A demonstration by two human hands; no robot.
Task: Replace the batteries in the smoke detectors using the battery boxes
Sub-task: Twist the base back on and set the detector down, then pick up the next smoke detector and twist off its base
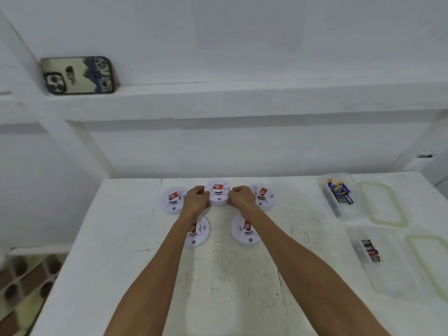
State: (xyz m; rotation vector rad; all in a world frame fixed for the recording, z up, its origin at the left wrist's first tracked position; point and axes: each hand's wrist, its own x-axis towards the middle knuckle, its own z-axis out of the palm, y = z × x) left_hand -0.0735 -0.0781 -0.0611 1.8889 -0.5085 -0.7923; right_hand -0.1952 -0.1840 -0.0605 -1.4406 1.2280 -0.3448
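Several round white smoke detectors with red stickers lie on the white table [121, 238]. My left hand [196, 199] and my right hand [242, 198] grip the two sides of the middle back smoke detector [218, 194]. Others lie at the back left [172, 201], back right [264, 197], front left [197, 232] and front right [245, 232]; my forearms cover parts of the front two. At the right stand two clear battery boxes: the far box [335, 209] holds blue and yellow batteries [340, 191], the near box [388, 275] holds red and dark batteries [369, 251].
Two clear lids with green seals lie beside the boxes, one far [384, 204] and one near [429, 265]. A phone [78, 75] leans on a white ledge at the upper left. The table's left edge drops to a patterned floor [24, 287].
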